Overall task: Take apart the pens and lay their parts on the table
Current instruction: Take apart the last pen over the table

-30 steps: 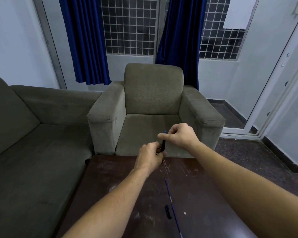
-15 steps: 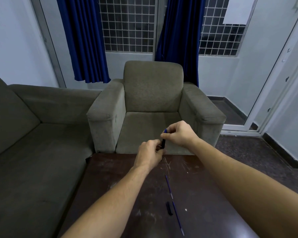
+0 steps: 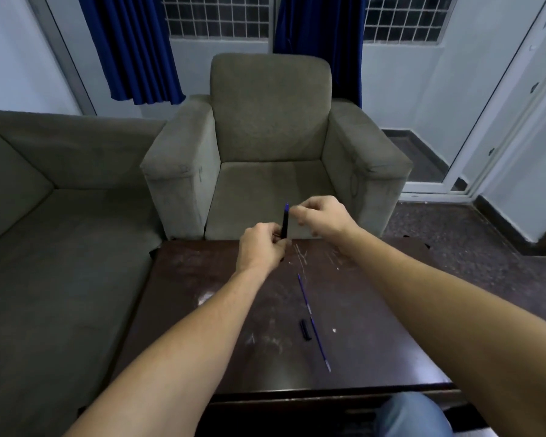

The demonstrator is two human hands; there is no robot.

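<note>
A dark pen with a blue top end stands upright above the far edge of the brown table. My left hand grips its lower part. My right hand is level with the pen's top, fingers pinched and blurred just right of the blue end; I cannot tell whether they touch it or hold a small piece. On the table lie a thin blue refill, a second thin blue refill in line with it, and a short black pen part.
A grey armchair stands right behind the table's far edge. A grey sofa runs along the left. My knee in blue jeans shows below the table's near edge. Dark floor lies to the right.
The camera has tilted down, so more of the table shows. My right hand has slid slightly right off the pen's top, baring its blue end. My left hand keeps its grip.
</note>
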